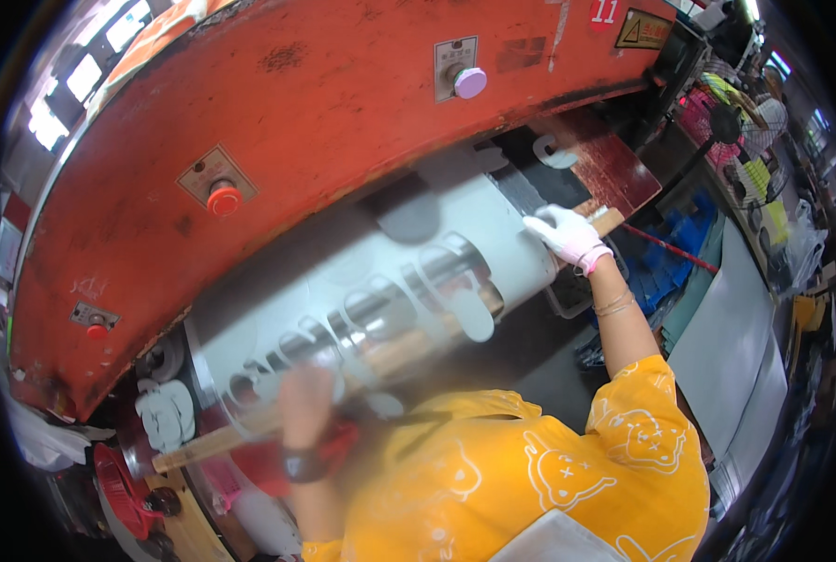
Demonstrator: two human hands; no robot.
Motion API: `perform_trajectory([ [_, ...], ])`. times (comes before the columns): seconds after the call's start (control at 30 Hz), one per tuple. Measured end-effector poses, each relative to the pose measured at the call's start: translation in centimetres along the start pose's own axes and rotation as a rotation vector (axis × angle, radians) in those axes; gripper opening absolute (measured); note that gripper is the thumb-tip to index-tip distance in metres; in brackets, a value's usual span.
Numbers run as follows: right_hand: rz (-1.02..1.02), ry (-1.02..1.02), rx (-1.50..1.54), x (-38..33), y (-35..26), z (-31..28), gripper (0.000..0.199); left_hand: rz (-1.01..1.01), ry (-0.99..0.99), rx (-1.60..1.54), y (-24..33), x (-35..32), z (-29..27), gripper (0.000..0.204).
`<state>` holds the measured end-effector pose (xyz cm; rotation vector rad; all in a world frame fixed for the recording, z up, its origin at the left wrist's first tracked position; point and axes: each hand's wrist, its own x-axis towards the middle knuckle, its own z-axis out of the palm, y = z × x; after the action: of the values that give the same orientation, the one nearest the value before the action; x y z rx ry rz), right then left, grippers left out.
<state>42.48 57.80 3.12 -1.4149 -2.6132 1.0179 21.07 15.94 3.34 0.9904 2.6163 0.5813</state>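
A pale grey sheet (249, 309) lies across the machine's bed, with several rounded openings along its near side. Strips and curved tongues of it, like the loose tongue (472, 314), hang toward me over a shiny metal edge. My right hand (568, 236), in a white glove with a pink cuff, rests at the sheet's right end with its fingers stretched out. My left hand (306, 398) is bare and smeared by motion over the front edge, close to the cut strips. Whether it grips any of them does not show.
An orange-red machine beam (333, 103) with several knobs spans the far side. Cut grey pieces (165, 414) are piled at the left end. A wooden strip (216, 442) runs along the front. Large pale sheets (727, 361) and a black fan (727, 124) stand right; a red basket (118, 487), lower left.
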Motion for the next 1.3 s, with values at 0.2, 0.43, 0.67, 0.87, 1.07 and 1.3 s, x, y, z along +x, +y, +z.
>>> perform_trajectory([
  [0.2, -0.522, 0.254, -0.018, -3.1, -6.2, 4.0, 0.08, 0.136, -0.031, -0.198, 5.0, -0.6, -2.9, 0.026],
  [0.43, -0.461, 0.165, -0.299, -8.6, -10.7, 8.2, 0.075, 0.424, 0.056, 0.028, 8.5, 2.2, 2.4, 0.082],
  [0.67, -0.443, 0.173, -0.229, -11.7, -10.0, 8.4, 0.076, 0.416, 0.0, 0.12, 8.5, -1.2, 3.9, 0.088],
  [0.87, -0.519, 0.083, 0.125, -11.3, -7.2, 6.3, 0.073, 0.427, -0.01, 0.054, 7.9, -2.5, 4.9, 0.085],
  [1.07, -0.144, -0.313, 1.387, -8.7, -4.0, 2.3, 0.071, 0.386, 0.04, -0.08, 2.3, -3.2, 1.7, 0.078],
  [1.3, -0.604, -0.27, 0.815, -8.1, -9.7, 2.3, 0.077, -0.027, 0.312, 0.27, -7.8, -4.9, -3.0, 0.074],
])
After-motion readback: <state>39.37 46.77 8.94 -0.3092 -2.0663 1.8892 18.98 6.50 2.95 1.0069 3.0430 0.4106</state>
